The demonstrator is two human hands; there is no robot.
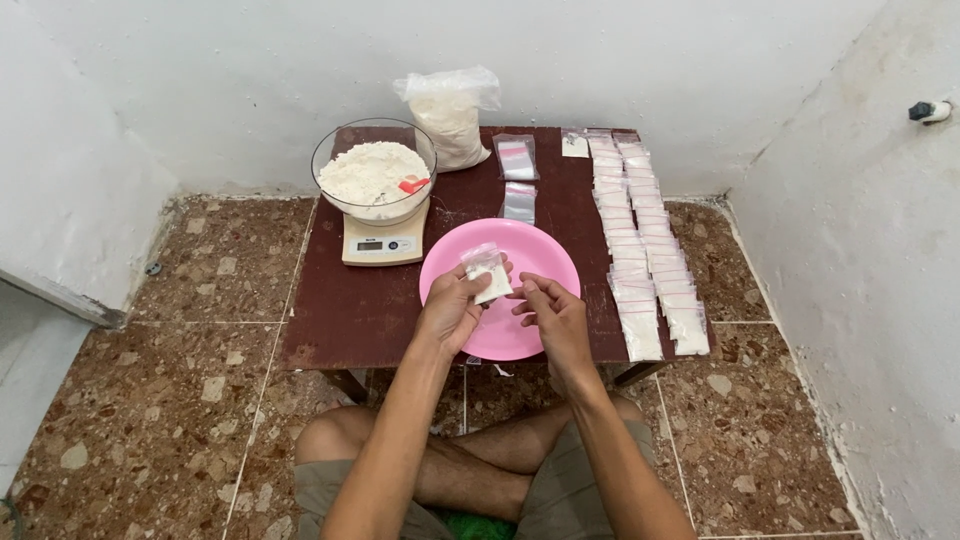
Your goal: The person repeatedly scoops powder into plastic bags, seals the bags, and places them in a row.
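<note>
My left hand holds a small clear bag of white powder over a pink plate. Just to the right, my right hand has its fingers curled close to the bag's lower edge; whether it touches the bag is unclear. Both hands hover above the near half of the low dark red table.
A glass bowl of white powder with a red scoop sits on a white scale at the left. A big bag of powder stands at the back. Empty small bags lie in the middle. Two rows of filled small bags run down the right.
</note>
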